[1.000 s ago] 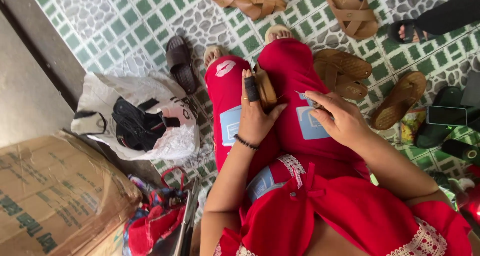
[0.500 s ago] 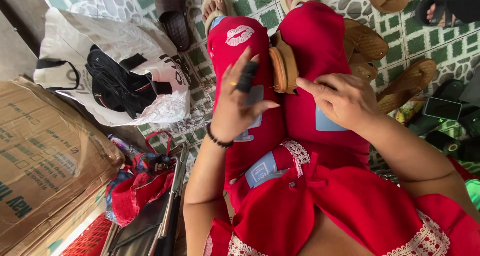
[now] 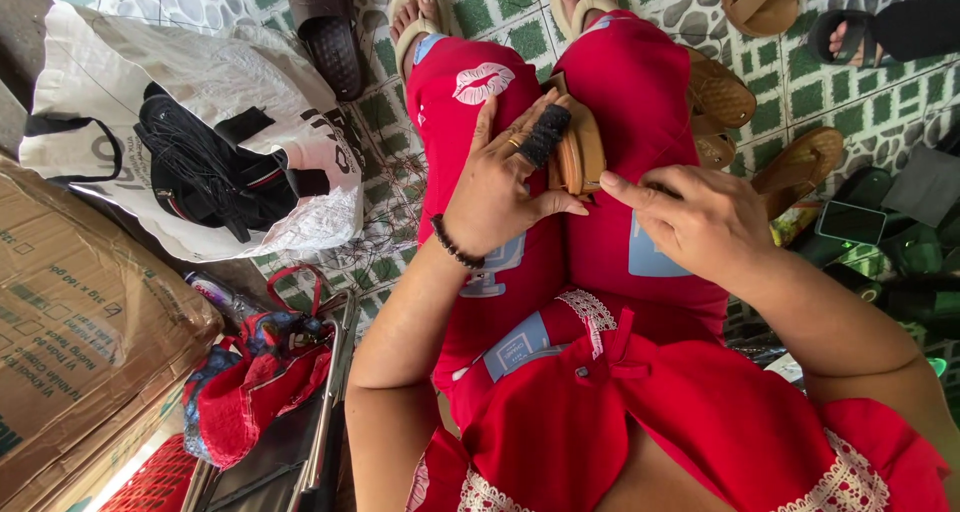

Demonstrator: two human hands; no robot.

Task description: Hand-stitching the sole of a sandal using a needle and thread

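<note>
I sit on a tiled floor in red trousers, with a tan sandal (image 3: pixel 585 157) standing on edge between my thighs. My left hand (image 3: pixel 500 187), a dark bead bracelet on its wrist, wraps the sandal's near side and pinches a black textured strap piece (image 3: pixel 545 137) against it. My right hand (image 3: pixel 700 227) lies on my right thigh just right of the sandal. Its fingers are loosely bent, the index finger points toward the sandal, and nothing shows in it.
A white tote bag (image 3: pixel 200 152) holding black cords lies at the left, above a cardboard box (image 3: pixel 80 342) and a red cloth bag (image 3: pixel 255 382). A dark slide sandal (image 3: pixel 325 27) is at the top. Tan sandals (image 3: pixel 720 97) and a phone (image 3: pixel 850 222) lie right. Another person's foot (image 3: pixel 850 37) is at the top right.
My left hand has come down from a raised pose and now holds the black strap piece against the sandal. My right hand has shifted closer to the sandal. The view has tilted toward my lap.
</note>
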